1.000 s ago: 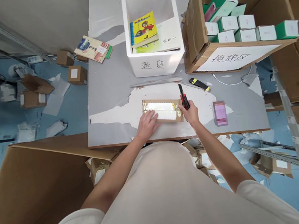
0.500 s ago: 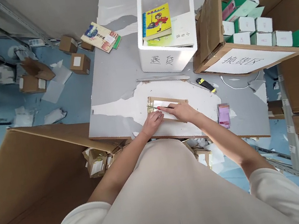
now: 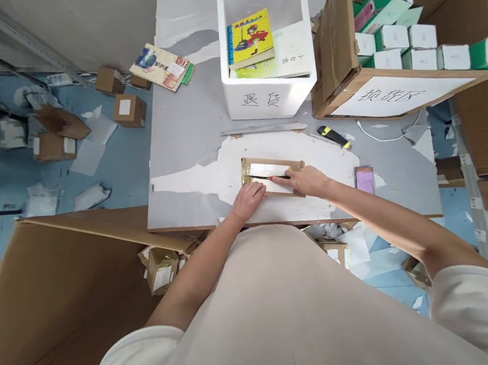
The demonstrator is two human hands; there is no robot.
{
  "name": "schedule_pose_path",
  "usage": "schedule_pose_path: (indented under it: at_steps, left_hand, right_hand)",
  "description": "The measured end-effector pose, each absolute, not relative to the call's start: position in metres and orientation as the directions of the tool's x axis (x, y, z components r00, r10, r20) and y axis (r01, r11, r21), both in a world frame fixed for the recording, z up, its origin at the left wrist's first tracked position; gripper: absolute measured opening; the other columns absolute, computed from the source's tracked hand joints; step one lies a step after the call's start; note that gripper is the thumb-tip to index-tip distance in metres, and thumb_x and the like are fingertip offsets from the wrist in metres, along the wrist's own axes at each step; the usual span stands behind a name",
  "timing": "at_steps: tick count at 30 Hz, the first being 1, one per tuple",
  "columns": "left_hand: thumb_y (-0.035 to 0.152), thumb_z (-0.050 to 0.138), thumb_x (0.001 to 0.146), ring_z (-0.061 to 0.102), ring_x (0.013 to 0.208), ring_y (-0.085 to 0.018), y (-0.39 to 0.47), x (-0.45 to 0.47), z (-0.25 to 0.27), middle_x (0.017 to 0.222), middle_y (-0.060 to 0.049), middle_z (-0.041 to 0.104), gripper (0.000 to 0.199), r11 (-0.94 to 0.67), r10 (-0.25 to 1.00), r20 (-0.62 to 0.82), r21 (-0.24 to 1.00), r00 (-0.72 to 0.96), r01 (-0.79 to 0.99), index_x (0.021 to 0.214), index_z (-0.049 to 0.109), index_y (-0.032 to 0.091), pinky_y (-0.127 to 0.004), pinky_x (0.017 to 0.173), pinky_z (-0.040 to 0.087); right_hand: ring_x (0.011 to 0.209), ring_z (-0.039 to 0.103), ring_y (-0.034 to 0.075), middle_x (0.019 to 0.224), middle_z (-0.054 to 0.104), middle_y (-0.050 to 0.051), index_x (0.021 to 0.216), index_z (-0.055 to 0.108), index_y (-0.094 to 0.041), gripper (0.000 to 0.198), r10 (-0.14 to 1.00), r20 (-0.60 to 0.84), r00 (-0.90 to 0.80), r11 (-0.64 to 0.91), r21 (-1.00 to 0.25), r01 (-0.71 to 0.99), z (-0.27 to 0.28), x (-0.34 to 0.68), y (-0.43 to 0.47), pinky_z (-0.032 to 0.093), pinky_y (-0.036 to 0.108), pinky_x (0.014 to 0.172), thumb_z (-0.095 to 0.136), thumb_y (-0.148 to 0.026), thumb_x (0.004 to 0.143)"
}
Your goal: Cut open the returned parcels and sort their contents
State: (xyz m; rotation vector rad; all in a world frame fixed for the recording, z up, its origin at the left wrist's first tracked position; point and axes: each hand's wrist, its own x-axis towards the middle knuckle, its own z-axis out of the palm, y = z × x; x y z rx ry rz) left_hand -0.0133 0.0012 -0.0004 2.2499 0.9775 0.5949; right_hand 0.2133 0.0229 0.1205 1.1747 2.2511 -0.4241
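Clearly, right hand: closed around the handle of a red-and-black knife, fingers wrapped from above, with much of the handle hidden under them; the gap between thumb and fingers is taken up by the tool.
Knife blade: thin and dark, pointing left over the top of the small carton, its tip by the tape; whether it has cut in cannot be told.
Left hand: laid over the near left part of the small carton, fingers together and reaching over its near edge; whether the thumb pinches from below cannot be told.
Small carton: flat on the table between the two hands, a white label on its top and shiny tape at its left end.
Table: grey, with a ragged pale patch under and around the small carton.
Yellow-and-black cutter: lying behind and to the right of the right hand, well apart from it.
Purple object: right of the right forearm, blurred.
White foam box: beyond the small carton, books inside, a yellow one on top.
Large carton: right of the foam box, filled with green-and-white boxes.
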Motion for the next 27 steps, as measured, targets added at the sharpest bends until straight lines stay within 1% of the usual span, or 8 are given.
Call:
schedule_pose_path:
  at_steps: [7, 11, 14, 16, 18, 20, 23, 27]
  left_hand:
    - [0.038, 0.044, 0.097, 0.057, 0.117, -0.025, 0.002, -0.013, 0.001, 0.114, -0.014, 0.064, 0.030, -0.531, 0.783, 0.155, 0.671, 0.603, 0.518, 0.113, 0.062, 0.021, -0.050, 0.100, 0.047]
    - [0.037, 0.044, 0.096, 0.058, 0.113, -0.025, 0.005, -0.011, 0.004, 0.113, -0.013, 0.065, 0.029, -0.553, 0.771, 0.160, 0.649, 0.617, 0.523, 0.112, 0.063, 0.021, -0.049, 0.098, 0.048]
    - [0.033, 0.046, 0.095, 0.058, 0.110, -0.027, 0.006, -0.011, 0.010, 0.112, -0.014, 0.064, 0.028, -0.574, 0.768, 0.156, 0.600, 0.621, 0.558, 0.112, 0.063, 0.019, -0.046, 0.094, 0.049]
    - [0.031, 0.049, 0.092, 0.058, 0.106, -0.028, 0.007, -0.011, 0.017, 0.110, -0.015, 0.064, 0.026, -0.585, 0.764, 0.140, 0.562, 0.630, 0.585, 0.111, 0.063, 0.019, -0.045, 0.090, 0.048]
    - [0.031, 0.056, 0.088, 0.058, 0.105, -0.030, 0.010, -0.011, 0.026, 0.110, -0.015, 0.064, 0.027, -0.602, 0.752, 0.119, 0.526, 0.648, 0.602, 0.112, 0.064, 0.020, -0.046, 0.089, 0.046]
    - [0.037, 0.066, 0.081, 0.056, 0.110, -0.034, 0.017, -0.010, 0.035, 0.114, -0.016, 0.062, 0.039, -0.610, 0.747, 0.104, 0.501, 0.657, 0.614, 0.116, 0.062, 0.021, -0.049, 0.094, 0.042]
    - [0.051, 0.078, 0.064, 0.043, 0.127, -0.042, 0.033, -0.005, 0.048, 0.135, -0.020, 0.051, 0.078, -0.591, 0.760, 0.083, 0.501, 0.645, 0.632, 0.131, 0.054, 0.019, -0.056, 0.107, 0.028]
    - [0.065, 0.082, 0.047, 0.021, 0.141, -0.048, 0.054, 0.004, 0.054, 0.152, -0.024, 0.031, 0.118, -0.548, 0.765, -0.024, 0.500, 0.644, 0.670, 0.144, 0.039, 0.014, -0.060, 0.115, 0.006]
  right_hand:
    - [0.069, 0.067, 0.020, 0.107, 0.064, 0.011, 0.151, 0.023, -0.045, 0.081, 0.741, -0.606, -0.290, 0.456, 0.138, 0.879, 0.145, 0.284, -0.023, 0.041, 0.030, 0.059, 0.041, -0.003, 0.083]
    - [0.069, 0.065, 0.020, 0.104, 0.064, 0.010, 0.149, 0.026, -0.047, 0.083, 0.806, -0.542, -0.238, 0.358, 0.128, 0.925, 0.153, 0.315, -0.048, 0.041, 0.030, 0.058, 0.044, -0.004, 0.081]
    - [0.068, 0.063, 0.019, 0.101, 0.066, 0.008, 0.147, 0.034, -0.047, 0.075, 0.858, -0.471, -0.203, 0.214, -0.031, 0.976, 0.153, 0.337, -0.064, 0.042, 0.029, 0.056, 0.045, -0.008, 0.083]
    - [0.066, 0.061, 0.018, 0.096, 0.067, 0.006, 0.145, 0.040, -0.043, 0.062, 0.912, -0.395, -0.111, 0.004, -0.262, 0.965, 0.147, 0.348, -0.078, 0.044, 0.029, 0.055, 0.044, -0.018, 0.088]
    - [0.060, 0.057, 0.017, 0.088, 0.067, 0.005, 0.145, 0.043, -0.036, 0.055, 0.921, -0.387, 0.049, -0.269, -0.538, 0.799, 0.132, 0.349, -0.090, 0.046, 0.030, 0.052, 0.045, -0.031, 0.091]
    - [0.053, 0.053, 0.013, 0.082, 0.066, 0.003, 0.146, 0.044, -0.030, 0.058, 0.871, -0.460, 0.173, -0.477, -0.711, 0.516, 0.112, 0.337, -0.099, 0.045, 0.028, 0.047, 0.050, -0.040, 0.089]
    - [0.050, 0.051, 0.010, 0.087, 0.066, 0.002, 0.145, 0.046, -0.028, 0.063, 0.835, -0.496, 0.238, -0.545, -0.803, 0.240, 0.084, 0.310, -0.102, 0.044, 0.026, 0.044, 0.055, -0.045, 0.084]
    - [0.051, 0.051, 0.010, 0.083, 0.067, 0.001, 0.144, 0.047, -0.029, 0.063, 0.842, -0.498, 0.209, -0.532, -0.829, 0.171, 0.070, 0.290, -0.104, 0.044, 0.024, 0.044, 0.057, -0.044, 0.084]
